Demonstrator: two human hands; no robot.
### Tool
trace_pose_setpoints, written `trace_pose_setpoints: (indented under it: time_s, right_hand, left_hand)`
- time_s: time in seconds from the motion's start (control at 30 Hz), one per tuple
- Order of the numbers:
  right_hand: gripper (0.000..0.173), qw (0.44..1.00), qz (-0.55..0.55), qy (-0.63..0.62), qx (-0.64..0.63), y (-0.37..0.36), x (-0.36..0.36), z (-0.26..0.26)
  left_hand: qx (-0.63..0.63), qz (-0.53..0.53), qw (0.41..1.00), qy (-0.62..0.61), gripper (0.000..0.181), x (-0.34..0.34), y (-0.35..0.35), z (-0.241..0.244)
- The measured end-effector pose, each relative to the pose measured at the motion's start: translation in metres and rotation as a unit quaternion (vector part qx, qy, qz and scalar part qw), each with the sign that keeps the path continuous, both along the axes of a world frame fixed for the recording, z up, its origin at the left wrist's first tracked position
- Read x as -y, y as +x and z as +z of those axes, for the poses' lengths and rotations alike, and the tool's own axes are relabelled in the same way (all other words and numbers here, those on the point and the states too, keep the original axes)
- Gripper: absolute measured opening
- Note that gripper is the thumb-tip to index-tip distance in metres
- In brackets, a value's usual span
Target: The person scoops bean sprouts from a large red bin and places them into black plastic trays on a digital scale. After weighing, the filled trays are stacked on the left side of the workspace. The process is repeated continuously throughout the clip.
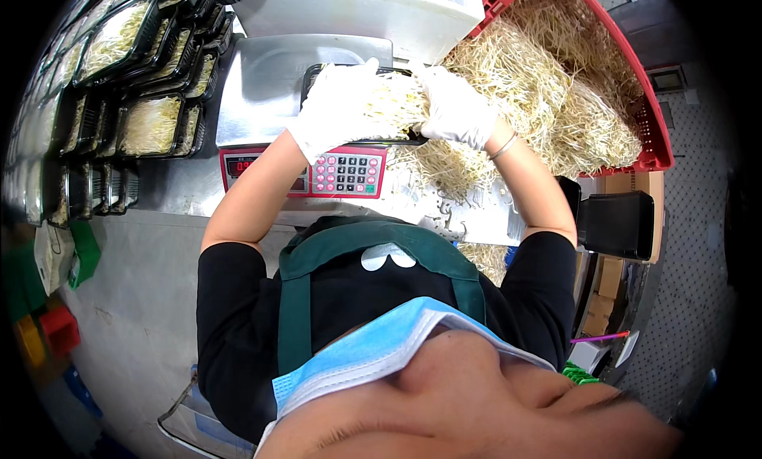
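Note:
Both my hands wear white gloves and are at a black plastic tray (309, 81) over the right part of the steel scale pan (256, 90). Bean sprouts (396, 102) fill the space between the hands. My left hand (340, 109) lies over the tray's left part, pressed against the sprouts. At the tray's right end, my right hand (455, 109) touches the sprouts with curled fingers. What the fingertips grip cannot be made out. The scale's red keypad panel (351, 173) faces me, its display partly covered by my left forearm.
Stacked black trays of sprouts (152, 126) stand at the left. A big heap of sprouts (524, 84) spills from a red plastic crate (652, 108) at the right. A white box (357, 12) stands behind the scale. Black containers (616, 224) sit right of my right elbow.

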State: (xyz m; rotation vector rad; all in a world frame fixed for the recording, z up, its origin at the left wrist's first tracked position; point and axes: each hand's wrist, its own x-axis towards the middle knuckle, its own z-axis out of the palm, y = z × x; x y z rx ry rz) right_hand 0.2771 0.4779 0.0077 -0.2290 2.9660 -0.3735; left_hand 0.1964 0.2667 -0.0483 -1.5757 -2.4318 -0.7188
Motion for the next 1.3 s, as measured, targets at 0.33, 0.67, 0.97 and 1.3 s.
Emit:
trace_pose_setpoints:
  time_s: [0.33,0.67,0.97,1.3]
  right_hand:
    - [0.089,0.992,-0.073,-0.015,0.1,-0.011,0.005,-0.001]
    - [0.056,0.982,-0.148,-0.066,0.094,0.039,-0.058,0.041]
    - [0.061,0.971,-0.042,-0.23,-0.052,0.025,-0.02,0.06]
    - [0.06,0.997,-0.008,-0.074,-0.025,0.0,0.011,0.013]
  left_hand:
    - [0.092,-0.019,0.995,-0.016,0.09,-0.004,-0.007,-0.001]
    - [0.075,-0.004,0.995,-0.059,0.098,-0.001,-0.005,0.002]
    - [0.149,-0.014,0.983,0.106,0.115,0.035,-0.019,0.013]
    - [0.058,-0.026,0.998,-0.013,0.106,-0.008,-0.002,0.002]
